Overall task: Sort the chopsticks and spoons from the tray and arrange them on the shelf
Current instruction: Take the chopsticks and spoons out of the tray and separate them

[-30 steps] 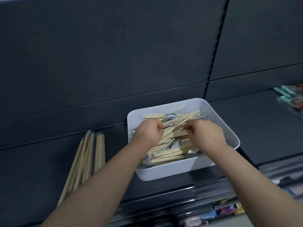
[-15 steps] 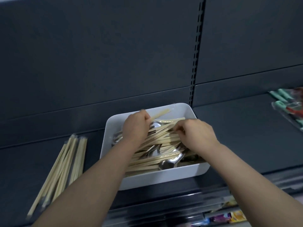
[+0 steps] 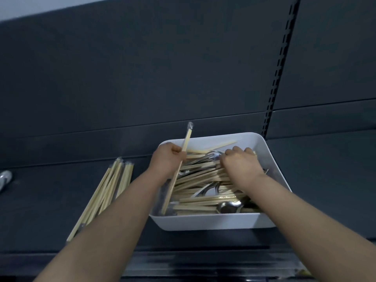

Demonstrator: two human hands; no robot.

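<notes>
Tray [image 3: 213,222], toward the shelf's [image 3: 40,210] front edge: left wall covered by the left hand [image 3: 166,159] and its forearm; spoons [image 3: 230,207] mostly buried under loose chopsticks [image 3: 203,176], number not tellable; right hand [image 3: 240,163] with fingertips sunk in the pile, grip not tellable; wrapped chopstick pair [image 3: 187,139] hidden at mid-length inside the left hand's grip. Sorted chopsticks [image 3: 107,192], left of the tray: near ends covered by the left forearm. Shiny object [image 3: 5,179], far left of the shelf: cut off by the picture's edge, too blurred to identify.
</notes>
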